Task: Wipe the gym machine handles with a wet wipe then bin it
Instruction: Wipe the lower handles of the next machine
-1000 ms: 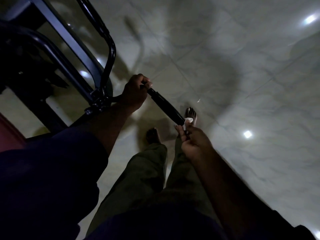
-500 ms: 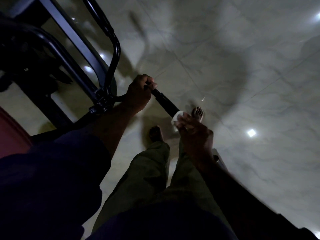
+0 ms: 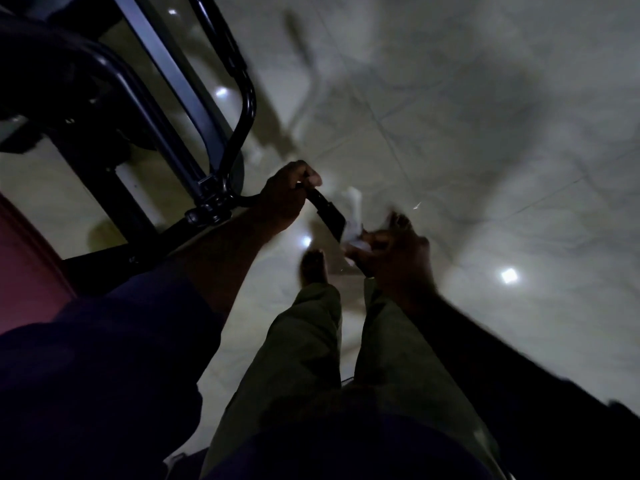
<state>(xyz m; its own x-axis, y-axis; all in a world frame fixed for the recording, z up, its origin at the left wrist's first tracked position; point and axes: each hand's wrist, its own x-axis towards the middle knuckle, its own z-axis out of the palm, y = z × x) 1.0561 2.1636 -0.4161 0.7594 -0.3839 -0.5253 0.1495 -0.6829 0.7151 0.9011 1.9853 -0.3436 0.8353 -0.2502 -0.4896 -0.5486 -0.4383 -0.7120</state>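
Note:
My left hand [image 3: 285, 195] grips the black handle [image 3: 327, 214] of the gym machine near its inner end. The handle's free end sticks out down and to the right. My right hand [image 3: 394, 258], blurred by motion, holds a crumpled white wet wipe [image 3: 355, 220] against the handle's end. Part of the wipe sticks up above my fingers.
The machine's black tube frame [image 3: 194, 109] fills the upper left, with a dark red pad [image 3: 24, 268] at the left edge. Pale glossy floor tiles [image 3: 485, 133] spread to the right. My legs and bare feet [image 3: 313, 268] stand below the handle.
My right hand slid the wipe up along the handle, then came back to its end. The wipe now sticks up loosely. My left hand kept its grip.

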